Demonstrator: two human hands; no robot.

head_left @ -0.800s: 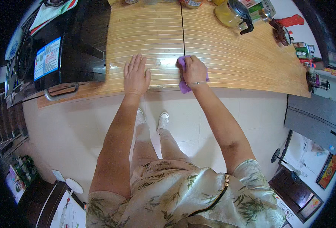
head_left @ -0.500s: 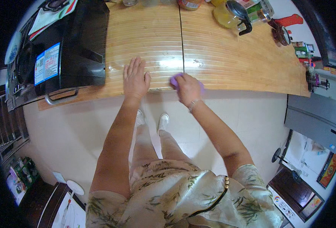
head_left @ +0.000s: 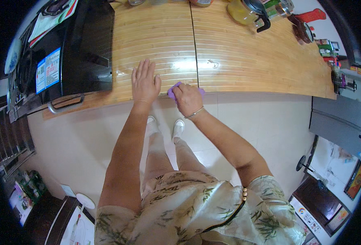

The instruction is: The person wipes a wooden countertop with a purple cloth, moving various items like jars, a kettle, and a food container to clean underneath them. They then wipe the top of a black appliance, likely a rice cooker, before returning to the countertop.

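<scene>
The right hand [head_left: 189, 99], bunched around the cloth [head_left: 173, 90], had drawn it nearer and leftward, so its sweep reached the surface's [head_left: 250, 61] front edge; the left hand [head_left: 146, 85] stayed flat on top, fingers extended.

Looks like a kitchen in a home. Has a long, shiny wooden counter [head_left: 262, 61] at twelve o'clock. Holds up a glass jug [head_left: 242, 11] with something yellow inside at one o'clock, and at ten o'clock a big, oven-like black box [head_left: 86, 49] with a metal handle [head_left: 66, 105]. Shows small bottles and packs [head_left: 326, 50] bunched at two o'clock. Has a pale floor [head_left: 237, 118] in the middle. Shows a grey cabinet [head_left: 339, 122] at three o'clock, maybe a fridge, but too bent near the rim to be sure.
</scene>
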